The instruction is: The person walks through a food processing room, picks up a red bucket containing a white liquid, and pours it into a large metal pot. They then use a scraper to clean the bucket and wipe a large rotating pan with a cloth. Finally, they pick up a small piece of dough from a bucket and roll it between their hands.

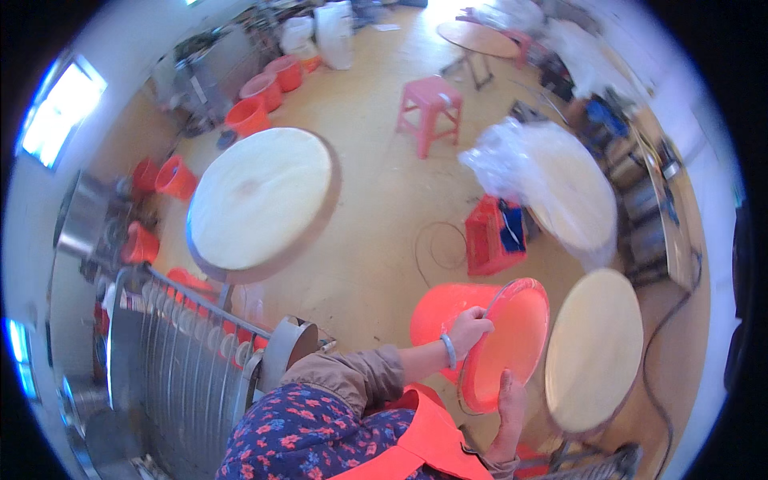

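Note:
A large orange-red bucket (448,314) is tilted on its side in front of me, its mouth turned to the right. My left hand (468,332) is closed over the near part of its rim, beside the thin wire handle; a pale bracelet circles that wrist. Lower on the rim, my right hand (510,408) grips with the thumb pointing up, while its other fingers are mostly hidden. The inside of the bucket looks orange, with no contents that I can make out.
Right of the bucket stands a round pale tabletop (596,352). A red crate (492,240) lies beyond it, near a plastic-covered round table (560,180). A metal machine with rollers (184,344) is at left, a large round table (260,196) behind it. A pink stool (432,104) stands farther off.

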Motion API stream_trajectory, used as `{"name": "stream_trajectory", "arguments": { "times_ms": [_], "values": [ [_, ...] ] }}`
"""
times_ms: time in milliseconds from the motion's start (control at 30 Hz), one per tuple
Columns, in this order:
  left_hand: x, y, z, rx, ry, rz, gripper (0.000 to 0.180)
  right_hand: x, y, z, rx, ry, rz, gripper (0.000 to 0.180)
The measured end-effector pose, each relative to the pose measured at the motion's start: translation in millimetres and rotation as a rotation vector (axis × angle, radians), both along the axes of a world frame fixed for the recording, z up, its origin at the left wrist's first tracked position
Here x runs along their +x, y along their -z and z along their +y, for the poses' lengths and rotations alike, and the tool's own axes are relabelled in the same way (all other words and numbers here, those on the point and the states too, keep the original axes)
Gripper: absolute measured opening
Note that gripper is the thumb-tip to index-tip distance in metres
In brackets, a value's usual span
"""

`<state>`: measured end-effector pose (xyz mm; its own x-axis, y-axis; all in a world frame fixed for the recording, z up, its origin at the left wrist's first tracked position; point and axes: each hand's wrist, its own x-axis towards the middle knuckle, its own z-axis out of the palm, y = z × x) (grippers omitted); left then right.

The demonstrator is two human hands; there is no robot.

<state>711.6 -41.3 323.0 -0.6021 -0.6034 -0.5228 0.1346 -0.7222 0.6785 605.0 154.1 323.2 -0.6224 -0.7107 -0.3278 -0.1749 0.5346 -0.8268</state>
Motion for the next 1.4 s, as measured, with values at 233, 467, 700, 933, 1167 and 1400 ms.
{"name": "stream_trajectory", "arguments": {
  "times_ms": [233,467,700,933,1167,1400],
  "values": [
    [-20,-2,-177,-0.003,-0.401,0.055,0.020,-84,-15,-218,-0.078,-0.278,0.111,0.061],
    [-23,-38,-369,-0.044,-0.712,0.094,0.016,-123,-28,-499,0.277,-0.580,0.323,0.067],
    [13,-28,-592,-0.057,-0.917,0.158,0.016,-96,-37,-760,0.002,-0.805,0.241,0.073],
    [78,-21,-804,0.021,-1.115,0.189,0.015,-47,-9,-1017,-0.011,-0.890,0.149,0.060],
    [162,-12,-965,-0.057,-1.370,0.141,0.015,43,-34,-1230,-0.126,-1.147,0.395,0.052],
    [314,-32,-1083,-0.063,-1.705,0.202,0.019,263,-63,-1392,-0.597,-1.627,0.475,0.052]
  ]
}}
